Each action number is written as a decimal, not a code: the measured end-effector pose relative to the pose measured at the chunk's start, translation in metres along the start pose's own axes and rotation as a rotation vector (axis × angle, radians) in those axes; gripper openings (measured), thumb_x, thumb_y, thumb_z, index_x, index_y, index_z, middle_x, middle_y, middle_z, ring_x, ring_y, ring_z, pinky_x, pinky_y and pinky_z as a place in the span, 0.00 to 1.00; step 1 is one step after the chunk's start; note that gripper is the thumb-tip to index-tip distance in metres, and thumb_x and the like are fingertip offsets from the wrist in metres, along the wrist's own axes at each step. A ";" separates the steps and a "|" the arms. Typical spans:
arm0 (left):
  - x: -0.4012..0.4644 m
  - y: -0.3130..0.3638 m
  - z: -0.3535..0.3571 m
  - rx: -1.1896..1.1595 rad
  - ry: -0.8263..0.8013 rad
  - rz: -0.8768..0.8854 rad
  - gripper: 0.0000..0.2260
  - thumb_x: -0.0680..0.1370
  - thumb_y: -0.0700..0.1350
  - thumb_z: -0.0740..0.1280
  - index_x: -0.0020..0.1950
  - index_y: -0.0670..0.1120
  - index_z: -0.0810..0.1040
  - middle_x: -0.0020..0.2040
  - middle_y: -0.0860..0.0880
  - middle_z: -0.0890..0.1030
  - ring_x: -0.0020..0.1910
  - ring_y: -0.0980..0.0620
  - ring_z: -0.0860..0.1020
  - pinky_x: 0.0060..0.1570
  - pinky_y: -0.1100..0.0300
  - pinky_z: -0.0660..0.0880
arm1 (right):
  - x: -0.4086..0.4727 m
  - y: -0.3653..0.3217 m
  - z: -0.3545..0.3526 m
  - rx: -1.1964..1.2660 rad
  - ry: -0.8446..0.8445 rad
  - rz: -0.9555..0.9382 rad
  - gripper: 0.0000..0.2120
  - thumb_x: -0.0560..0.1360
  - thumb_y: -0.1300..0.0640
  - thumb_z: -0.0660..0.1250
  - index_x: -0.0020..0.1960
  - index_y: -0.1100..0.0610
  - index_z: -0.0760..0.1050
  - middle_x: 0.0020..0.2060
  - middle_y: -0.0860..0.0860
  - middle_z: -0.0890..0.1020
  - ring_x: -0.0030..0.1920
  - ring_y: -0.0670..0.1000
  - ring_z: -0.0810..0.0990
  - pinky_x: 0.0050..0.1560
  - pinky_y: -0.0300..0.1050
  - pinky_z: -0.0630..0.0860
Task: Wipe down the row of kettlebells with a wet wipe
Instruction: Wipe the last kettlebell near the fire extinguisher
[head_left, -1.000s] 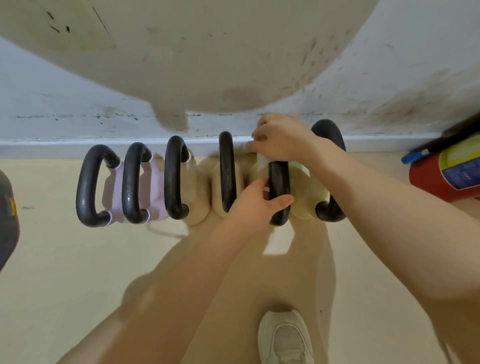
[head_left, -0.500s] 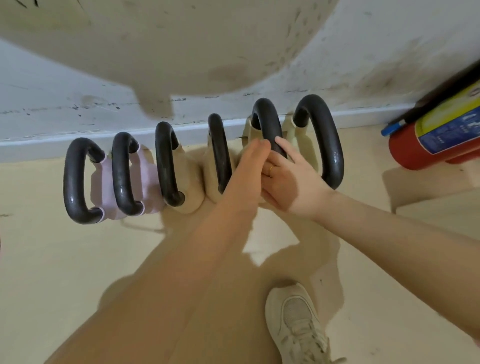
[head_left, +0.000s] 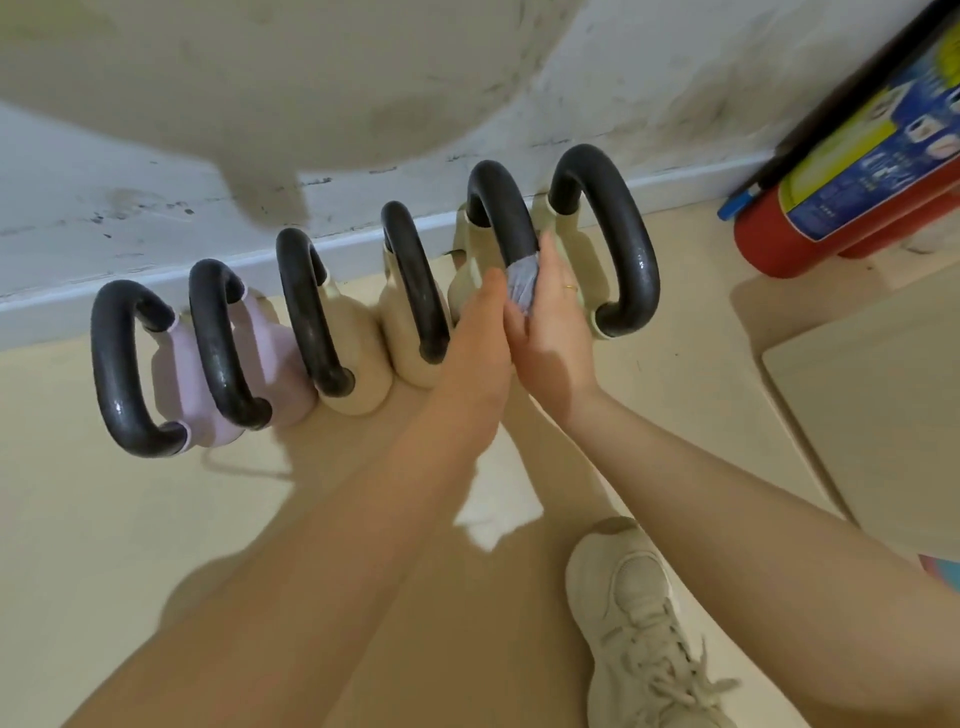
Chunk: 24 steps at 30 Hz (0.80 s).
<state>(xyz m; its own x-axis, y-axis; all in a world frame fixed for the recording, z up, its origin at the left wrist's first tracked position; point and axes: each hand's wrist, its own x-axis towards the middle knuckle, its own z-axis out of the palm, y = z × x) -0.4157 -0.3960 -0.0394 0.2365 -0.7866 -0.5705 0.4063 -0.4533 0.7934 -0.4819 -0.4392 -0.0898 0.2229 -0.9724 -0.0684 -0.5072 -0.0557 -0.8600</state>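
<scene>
Six kettlebells with black handles stand in a row along the wall, two pink (head_left: 176, 374) at the left and the rest cream (head_left: 358, 358). A grey-white wet wipe (head_left: 521, 285) is wrapped round the handle of the fifth kettlebell (head_left: 500, 208). My right hand (head_left: 558, 332) grips the wipe against that handle from the right. My left hand (head_left: 480, 338) lies edge-on against the handle's left side with fingers stretched out, touching the wipe. Both hands hide the lower part of the handle.
A red fire extinguisher (head_left: 852, 187) lies on the floor at the right, against the stained white wall (head_left: 649, 78). A pale board (head_left: 872, 405) lies right of my arm. My shoe (head_left: 639, 613) stands on the beige floor below the hands.
My right hand came from the top of the fifth handle down to its near side and now wraps the wipe round it. My left hand let go of the handle and lies flat beside it.
</scene>
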 end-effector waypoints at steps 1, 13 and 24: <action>-0.001 0.000 0.001 -0.019 0.000 -0.029 0.20 0.79 0.56 0.54 0.53 0.45 0.79 0.45 0.49 0.82 0.49 0.53 0.79 0.56 0.56 0.73 | -0.001 0.000 -0.002 0.043 0.002 0.006 0.28 0.74 0.47 0.60 0.70 0.57 0.59 0.59 0.57 0.77 0.57 0.53 0.78 0.58 0.50 0.77; -0.005 0.011 -0.021 0.180 -0.096 -0.001 0.18 0.78 0.60 0.51 0.58 0.53 0.74 0.65 0.53 0.73 0.65 0.55 0.68 0.66 0.57 0.60 | -0.020 0.032 -0.035 -0.676 -0.514 0.199 0.13 0.76 0.61 0.56 0.59 0.63 0.70 0.51 0.61 0.79 0.52 0.62 0.78 0.50 0.49 0.73; 0.009 0.014 0.039 0.371 0.022 0.422 0.10 0.80 0.43 0.56 0.53 0.51 0.76 0.50 0.53 0.79 0.51 0.56 0.77 0.56 0.60 0.72 | 0.031 -0.015 -0.161 -0.084 -0.321 0.099 0.13 0.79 0.54 0.57 0.63 0.49 0.64 0.34 0.48 0.73 0.33 0.46 0.72 0.37 0.39 0.72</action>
<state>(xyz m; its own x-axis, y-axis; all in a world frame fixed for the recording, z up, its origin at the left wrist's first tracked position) -0.4422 -0.4257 -0.0254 0.3310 -0.9245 -0.1889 -0.0645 -0.2219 0.9729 -0.6012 -0.5053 0.0022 0.4134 -0.8537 -0.3166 -0.6029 0.0039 -0.7978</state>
